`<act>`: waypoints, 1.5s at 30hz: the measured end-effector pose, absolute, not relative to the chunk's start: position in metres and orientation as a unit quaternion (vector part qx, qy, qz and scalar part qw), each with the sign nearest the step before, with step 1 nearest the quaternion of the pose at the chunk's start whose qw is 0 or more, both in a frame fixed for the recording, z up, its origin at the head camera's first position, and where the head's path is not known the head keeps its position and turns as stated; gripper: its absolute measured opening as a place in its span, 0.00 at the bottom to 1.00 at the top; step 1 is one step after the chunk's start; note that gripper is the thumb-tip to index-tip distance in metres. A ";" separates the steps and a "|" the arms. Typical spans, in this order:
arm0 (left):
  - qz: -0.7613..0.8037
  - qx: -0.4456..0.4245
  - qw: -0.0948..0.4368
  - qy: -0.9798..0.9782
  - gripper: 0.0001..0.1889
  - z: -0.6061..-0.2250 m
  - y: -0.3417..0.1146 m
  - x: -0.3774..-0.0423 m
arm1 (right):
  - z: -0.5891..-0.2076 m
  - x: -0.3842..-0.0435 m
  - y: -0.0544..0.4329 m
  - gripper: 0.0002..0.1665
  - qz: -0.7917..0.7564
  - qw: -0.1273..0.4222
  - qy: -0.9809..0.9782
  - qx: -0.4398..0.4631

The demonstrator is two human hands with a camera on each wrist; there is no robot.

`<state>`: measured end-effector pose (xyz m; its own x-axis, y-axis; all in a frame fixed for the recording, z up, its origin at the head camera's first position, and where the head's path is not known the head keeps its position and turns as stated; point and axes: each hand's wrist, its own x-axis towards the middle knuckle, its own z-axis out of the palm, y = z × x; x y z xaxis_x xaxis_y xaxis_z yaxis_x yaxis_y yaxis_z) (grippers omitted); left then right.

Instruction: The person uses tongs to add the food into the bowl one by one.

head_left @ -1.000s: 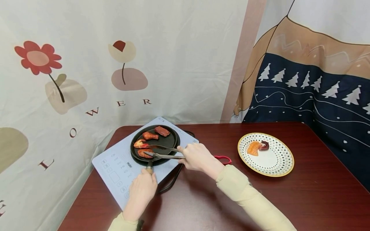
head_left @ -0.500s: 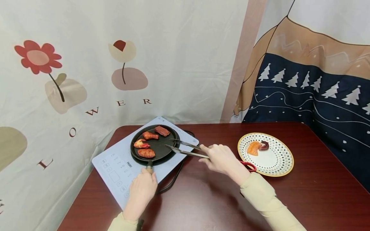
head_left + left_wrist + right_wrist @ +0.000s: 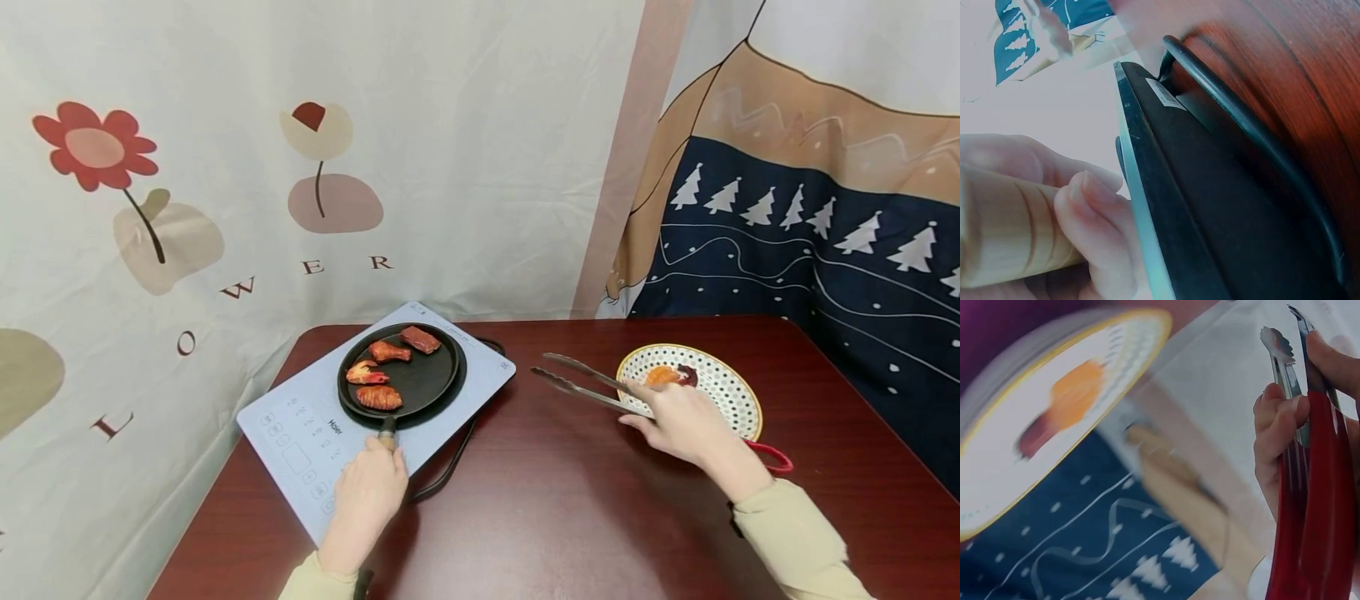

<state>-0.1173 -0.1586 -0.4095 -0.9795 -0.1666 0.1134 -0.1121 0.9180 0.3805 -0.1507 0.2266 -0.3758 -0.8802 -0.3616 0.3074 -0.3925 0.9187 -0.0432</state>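
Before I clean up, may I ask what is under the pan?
Under the pan is the cooktop; the part directly beneath the pan is covered, so nothing there can be seen.

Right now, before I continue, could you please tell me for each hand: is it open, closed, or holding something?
Left hand: closed, holding the pan handle.
Right hand: closed, holding the tongs, which are spread and empty.

The tongs (image 3: 1329,506) are red-handled, the pan (image 3: 422,383) black, the plate (image 3: 731,392) white, dotted and yellow-rimmed.
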 end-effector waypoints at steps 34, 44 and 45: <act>-0.188 0.070 0.072 -0.977 0.16 -0.411 -0.159 -0.117 | -0.390 -0.125 0.393 0.47 0.008 -0.001 -1.000 0.022; -0.189 0.073 0.070 -0.977 0.16 -0.411 -0.160 -0.117 | -0.385 -0.139 0.405 0.49 0.002 -0.044 -0.999 0.026; -0.190 0.072 0.069 -0.977 0.16 -0.411 -0.160 -0.117 | -0.385 -0.141 0.407 0.50 0.001 -0.050 -0.998 0.028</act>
<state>-0.1172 -0.1596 -0.4110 -0.9800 -0.1674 0.1080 -0.1148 0.9177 0.3804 -0.1415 0.4067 -0.3847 -0.9934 -0.0558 -0.0999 -0.0555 0.9984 -0.0056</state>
